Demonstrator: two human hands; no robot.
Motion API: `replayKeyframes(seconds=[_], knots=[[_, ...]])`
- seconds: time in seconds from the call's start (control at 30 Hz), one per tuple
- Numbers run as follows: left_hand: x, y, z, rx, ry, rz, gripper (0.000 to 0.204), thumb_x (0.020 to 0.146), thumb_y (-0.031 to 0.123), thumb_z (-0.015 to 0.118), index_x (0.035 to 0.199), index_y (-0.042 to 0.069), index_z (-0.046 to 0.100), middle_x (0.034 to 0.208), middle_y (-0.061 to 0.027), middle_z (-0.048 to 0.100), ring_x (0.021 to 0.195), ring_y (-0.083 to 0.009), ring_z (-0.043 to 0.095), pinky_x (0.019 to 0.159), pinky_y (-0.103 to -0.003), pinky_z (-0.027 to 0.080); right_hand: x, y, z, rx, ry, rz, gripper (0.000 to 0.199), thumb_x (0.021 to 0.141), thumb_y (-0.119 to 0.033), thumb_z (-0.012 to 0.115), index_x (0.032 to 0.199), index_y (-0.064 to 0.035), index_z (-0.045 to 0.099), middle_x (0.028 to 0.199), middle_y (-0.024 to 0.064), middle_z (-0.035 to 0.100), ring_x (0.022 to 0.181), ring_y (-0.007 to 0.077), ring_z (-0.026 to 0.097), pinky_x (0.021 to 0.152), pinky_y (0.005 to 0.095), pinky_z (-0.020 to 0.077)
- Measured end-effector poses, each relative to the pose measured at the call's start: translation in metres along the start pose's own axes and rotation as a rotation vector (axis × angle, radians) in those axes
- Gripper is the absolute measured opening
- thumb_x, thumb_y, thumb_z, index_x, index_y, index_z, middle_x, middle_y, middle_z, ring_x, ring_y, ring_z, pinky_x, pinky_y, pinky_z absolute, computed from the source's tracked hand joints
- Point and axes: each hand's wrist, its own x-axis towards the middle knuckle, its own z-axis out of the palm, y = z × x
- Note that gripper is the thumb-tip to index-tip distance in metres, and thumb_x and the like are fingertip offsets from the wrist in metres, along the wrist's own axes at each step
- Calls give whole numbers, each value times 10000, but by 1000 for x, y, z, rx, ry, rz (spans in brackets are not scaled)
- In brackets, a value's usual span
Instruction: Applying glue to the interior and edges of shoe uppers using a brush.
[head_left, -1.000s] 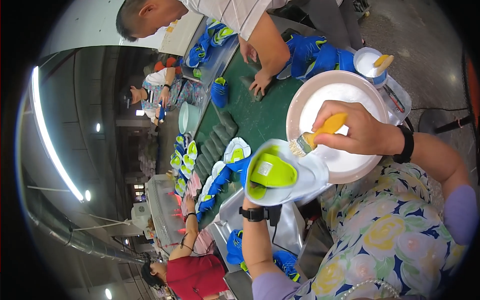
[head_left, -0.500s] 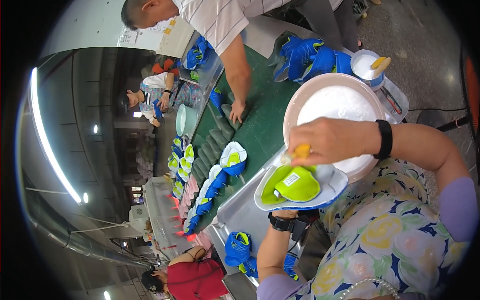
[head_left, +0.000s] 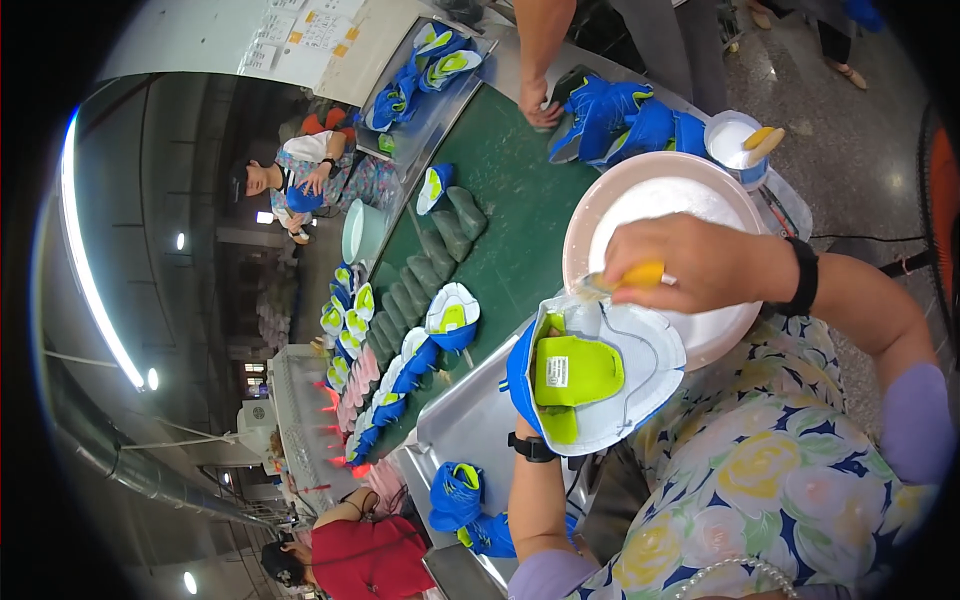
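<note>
Green surface (head_left: 510,255) stretches far left of the work. Fingers of the right hand (head_left: 690,265) grip a yellow-handled brush (head_left: 645,274), held at the far rim of a blue-and-white shoe upper (head_left: 650,360) just nearer than the pink basin (head_left: 577,240). Beneath the upper, the left hand is hidden; its fingers' state cannot be told. Since half a second ago, the upper has tipped to show more white, and a co-worker's hand (head_left: 540,106) has moved farther off. Its long axis runs left to right, white end pointing right, green lining left.
</note>
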Motion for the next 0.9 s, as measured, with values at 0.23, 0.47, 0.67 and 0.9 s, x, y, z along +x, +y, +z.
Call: replayKeyframes(seconds=[0.23, 0.47, 0.67, 0.9], knots=[[0, 12, -10, 113, -89, 163, 331, 1015, 285, 531, 1231, 41, 588, 1097, -129, 688, 929, -243, 703, 782, -397, 610, -8, -7, -5, -233, -301, -147, 174, 892, -194, 671, 945, -46, 595, 879, 91, 613, 802, 282, 643, 701, 388, 528], [0, 16, 19, 26, -169, 11, 365, 1027, 282, 500, 1292, 36, 547, 1137, -168, 673, 977, -271, 698, 830, -416, 605, 23, -8, 15, -66, -19, 90, 232, 880, -207, 724, 923, -38, 572, 815, 137, 626, 703, 331, 637, 619, 382, 495], [30, 22, -53, 338, -86, 328, 421, 1042, 327, 463, 1382, 82, 498, 1235, -117, 642, 1063, -259, 667, 910, -424, 572, 26, 7, 15, -141, -203, 682, 229, 861, -195, 721, 852, -8, 589, 774, 153, 637, 667, 305, 630, 603, 363, 483], [127, 41, -201, 332, 265, 324, 377, 1003, 147, 559, 1361, 141, 439, 1153, -83, 641, 968, -228, 674, 747, -365, 592, 3, 21, -5, 53, 90, 824, 157, 872, -98, 702, 907, 7, 591, 807, 71, 627, 674, 123, 624, 614, 254, 507]])
